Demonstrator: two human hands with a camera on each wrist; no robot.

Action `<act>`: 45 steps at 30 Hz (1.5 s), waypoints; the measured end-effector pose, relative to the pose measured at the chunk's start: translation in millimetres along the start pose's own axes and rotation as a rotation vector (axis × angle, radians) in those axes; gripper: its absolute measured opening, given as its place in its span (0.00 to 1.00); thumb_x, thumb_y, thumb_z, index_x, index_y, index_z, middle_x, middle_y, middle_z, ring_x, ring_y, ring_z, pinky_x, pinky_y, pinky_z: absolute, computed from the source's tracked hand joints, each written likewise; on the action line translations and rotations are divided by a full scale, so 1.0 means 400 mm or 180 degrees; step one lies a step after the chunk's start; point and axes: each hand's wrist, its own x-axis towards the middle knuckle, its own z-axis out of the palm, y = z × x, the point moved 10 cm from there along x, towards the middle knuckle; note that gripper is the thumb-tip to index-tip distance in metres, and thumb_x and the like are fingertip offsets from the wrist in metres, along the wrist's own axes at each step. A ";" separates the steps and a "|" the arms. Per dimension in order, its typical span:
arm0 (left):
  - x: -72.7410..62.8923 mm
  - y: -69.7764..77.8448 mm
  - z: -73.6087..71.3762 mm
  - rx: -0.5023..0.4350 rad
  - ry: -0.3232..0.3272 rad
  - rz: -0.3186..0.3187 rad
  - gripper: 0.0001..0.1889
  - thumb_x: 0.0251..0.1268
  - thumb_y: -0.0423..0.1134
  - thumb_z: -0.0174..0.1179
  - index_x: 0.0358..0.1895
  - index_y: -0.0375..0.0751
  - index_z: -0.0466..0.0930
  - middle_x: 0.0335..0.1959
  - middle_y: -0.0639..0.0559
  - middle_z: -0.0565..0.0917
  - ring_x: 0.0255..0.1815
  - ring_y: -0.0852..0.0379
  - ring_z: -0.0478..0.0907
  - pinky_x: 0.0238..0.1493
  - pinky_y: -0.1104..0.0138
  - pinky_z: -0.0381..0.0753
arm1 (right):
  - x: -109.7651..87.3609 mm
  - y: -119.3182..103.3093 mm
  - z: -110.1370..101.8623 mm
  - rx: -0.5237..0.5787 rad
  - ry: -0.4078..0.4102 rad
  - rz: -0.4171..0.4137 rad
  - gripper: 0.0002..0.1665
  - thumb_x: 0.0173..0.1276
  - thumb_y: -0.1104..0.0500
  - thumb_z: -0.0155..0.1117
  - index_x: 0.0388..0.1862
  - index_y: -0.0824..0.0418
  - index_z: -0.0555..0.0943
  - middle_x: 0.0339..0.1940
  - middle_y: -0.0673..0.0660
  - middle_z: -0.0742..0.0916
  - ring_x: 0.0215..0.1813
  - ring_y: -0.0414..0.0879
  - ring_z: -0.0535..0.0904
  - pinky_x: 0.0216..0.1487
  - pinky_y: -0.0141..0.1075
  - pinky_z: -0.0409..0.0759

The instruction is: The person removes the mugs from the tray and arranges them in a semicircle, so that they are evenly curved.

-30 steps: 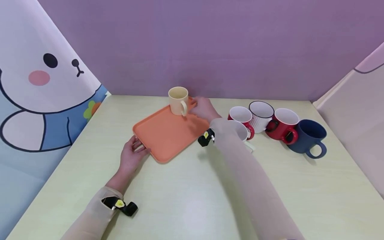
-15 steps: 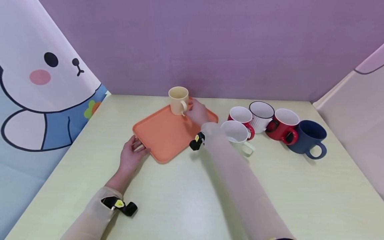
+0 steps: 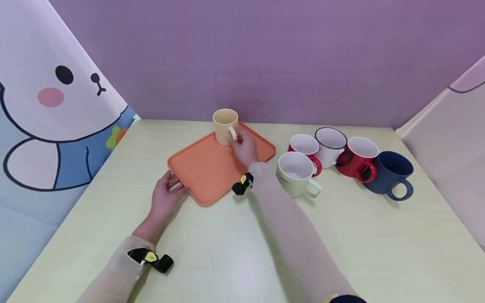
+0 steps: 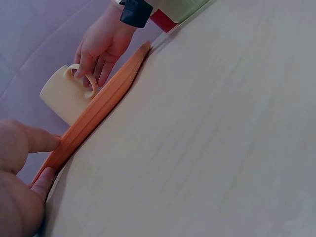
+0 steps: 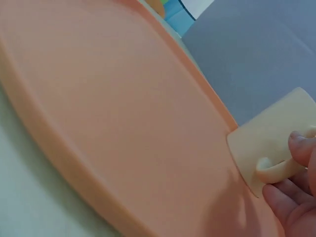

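An orange tray [image 3: 208, 172] lies on the table, and a cream mug [image 3: 223, 126] stands upright on its far part. My right hand [image 3: 245, 147] holds the mug's handle; the right wrist view shows the thumb on top of the handle [image 5: 276, 172] and fingers beneath and behind it. At the tray's near left edge is my left hand [image 3: 165, 198]. In the left wrist view its digits pinch the tray's rim [image 4: 94, 116], one on the upper side and one low near the table. Some of the left fingertips are hidden under the edge.
Right of the tray stand several mugs: a pale green one [image 3: 295, 174], a red one with white inside [image 3: 304, 145], a white one with dark rim [image 3: 329, 145], another red one [image 3: 358, 158] and a dark blue one [image 3: 390, 172]. A purple backdrop [image 3: 265, 63] rises behind the table.
My right hand has moved left and nearer from the tray's far corner and now holds the mug's handle. The pale green mug has come fully into view. The left hand and tray stay put.
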 end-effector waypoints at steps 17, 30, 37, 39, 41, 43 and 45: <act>-0.004 0.000 -0.001 0.0021 0.0018 -0.0067 0.39 0.61 0.19 0.61 0.75 0.27 0.54 0.66 0.32 0.66 0.59 0.44 0.74 0.49 0.80 0.80 | -0.013 -0.003 -0.015 0.0255 0.0251 0.0088 0.12 0.68 0.70 0.65 0.50 0.70 0.81 0.43 0.65 0.86 0.47 0.54 0.83 0.45 0.36 0.86; -0.002 0.001 -0.001 0.0014 0.0011 -0.0039 0.39 0.62 0.18 0.61 0.75 0.27 0.54 0.66 0.32 0.66 0.63 0.40 0.71 0.51 0.80 0.79 | -0.040 -0.027 -0.020 0.0088 0.0329 0.0031 0.11 0.66 0.71 0.67 0.46 0.73 0.81 0.41 0.66 0.87 0.44 0.55 0.84 0.42 0.35 0.87; 0.001 -0.003 0.004 0.0035 -0.0014 -0.0050 0.38 0.62 0.19 0.61 0.75 0.28 0.54 0.66 0.32 0.66 0.62 0.40 0.72 0.49 0.81 0.80 | -0.052 -0.046 -0.025 0.0119 0.0339 -0.0050 0.11 0.64 0.72 0.68 0.45 0.73 0.82 0.41 0.66 0.87 0.46 0.55 0.85 0.42 0.34 0.87; 0.000 -0.002 0.005 0.0038 -0.0021 -0.0056 0.38 0.62 0.19 0.61 0.75 0.28 0.54 0.66 0.32 0.66 0.62 0.40 0.72 0.50 0.80 0.80 | -0.057 -0.058 -0.029 0.0112 0.0344 -0.0089 0.12 0.63 0.72 0.68 0.46 0.73 0.82 0.41 0.66 0.88 0.46 0.55 0.85 0.43 0.33 0.87; 0.000 -0.001 0.004 0.0039 -0.0017 -0.0076 0.38 0.62 0.19 0.61 0.75 0.28 0.54 0.66 0.33 0.66 0.62 0.41 0.71 0.50 0.80 0.79 | -0.064 -0.074 -0.033 0.0131 0.0340 -0.0132 0.12 0.63 0.72 0.69 0.46 0.73 0.82 0.42 0.66 0.88 0.47 0.55 0.85 0.43 0.33 0.87; 0.000 -0.002 0.003 0.0030 -0.0006 -0.0094 0.39 0.63 0.19 0.61 0.76 0.28 0.53 0.67 0.33 0.65 0.62 0.41 0.71 0.51 0.80 0.79 | -0.071 -0.093 -0.037 0.0139 0.0340 -0.0181 0.12 0.62 0.72 0.69 0.45 0.73 0.82 0.41 0.66 0.88 0.46 0.55 0.86 0.42 0.33 0.87; 0.000 -0.003 0.000 0.0029 0.0010 -0.0102 0.39 0.62 0.19 0.60 0.76 0.28 0.52 0.67 0.33 0.65 0.62 0.41 0.71 0.51 0.80 0.79 | -0.076 -0.111 -0.042 0.0123 0.0327 -0.0236 0.12 0.62 0.72 0.70 0.44 0.73 0.82 0.40 0.66 0.88 0.45 0.55 0.86 0.42 0.33 0.87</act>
